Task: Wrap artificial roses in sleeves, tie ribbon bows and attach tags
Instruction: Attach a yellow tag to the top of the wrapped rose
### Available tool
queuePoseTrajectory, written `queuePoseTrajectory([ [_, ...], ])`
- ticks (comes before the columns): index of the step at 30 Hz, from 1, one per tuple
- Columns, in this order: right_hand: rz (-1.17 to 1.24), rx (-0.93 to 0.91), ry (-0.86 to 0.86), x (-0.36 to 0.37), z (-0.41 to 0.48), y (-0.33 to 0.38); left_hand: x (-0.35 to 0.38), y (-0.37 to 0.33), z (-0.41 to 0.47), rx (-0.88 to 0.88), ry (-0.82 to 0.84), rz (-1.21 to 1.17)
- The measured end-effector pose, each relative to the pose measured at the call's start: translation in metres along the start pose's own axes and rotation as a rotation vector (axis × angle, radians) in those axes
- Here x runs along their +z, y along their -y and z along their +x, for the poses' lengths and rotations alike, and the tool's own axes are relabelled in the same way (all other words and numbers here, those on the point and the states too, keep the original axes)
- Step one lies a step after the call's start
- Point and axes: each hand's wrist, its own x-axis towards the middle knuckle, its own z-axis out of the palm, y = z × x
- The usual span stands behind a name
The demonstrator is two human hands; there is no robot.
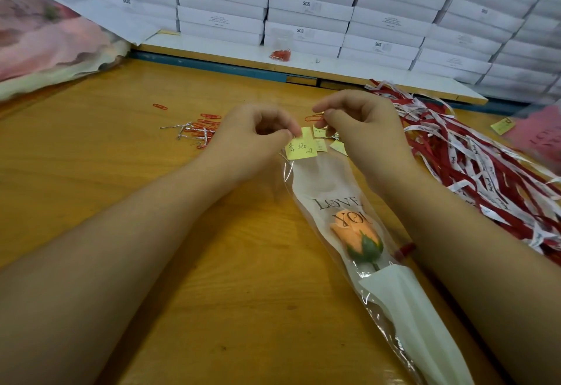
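An orange artificial rose [356, 237] lies inside a clear sleeve [321, 178] printed "LOVE YOU", stretched from the table's middle toward the lower right. My left hand [255, 138] pinches a yellow handwritten tag [300, 149] against the sleeve's top edge. My right hand [364, 129] pinches a red paper clip [314, 117] just above the tag. More yellow tags [337, 145] lie beneath my right hand. A bit of red ribbon [405, 249] shows at the sleeve beside my right forearm.
Red paper clips and silver twist ties [200, 131] lie left of my hands. A heap of red and white ribbons [473, 166] covers the right side. White boxes [303, 8] are stacked along the back. Pink printed sheets [45, 38] sit at the far left.
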Motion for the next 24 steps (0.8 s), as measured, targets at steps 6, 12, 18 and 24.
queuePoseTrajectory([
  [6, 0.144, 0.079, 0.077, -0.0005, -0.0009, -0.0005, -0.0007, 0.0002, 0.0008, 0.001, -0.038, -0.021],
  [12, 0.17, 0.108, 0.103, -0.0011, -0.0027, -0.0007, -0.0004, 0.0004, 0.0001, 0.014, -0.02, 0.025],
  [18, 0.192, 0.088, 0.115, -0.0013, -0.0029, 0.0025, -0.0014, 0.0018, 0.001, 0.0, -0.04, 0.005],
  [24, -0.038, -0.066, 0.235, -0.0009, -0.0039, 0.0055, -0.0028, 0.0046, 0.0, 0.017, -0.013, 0.009],
])
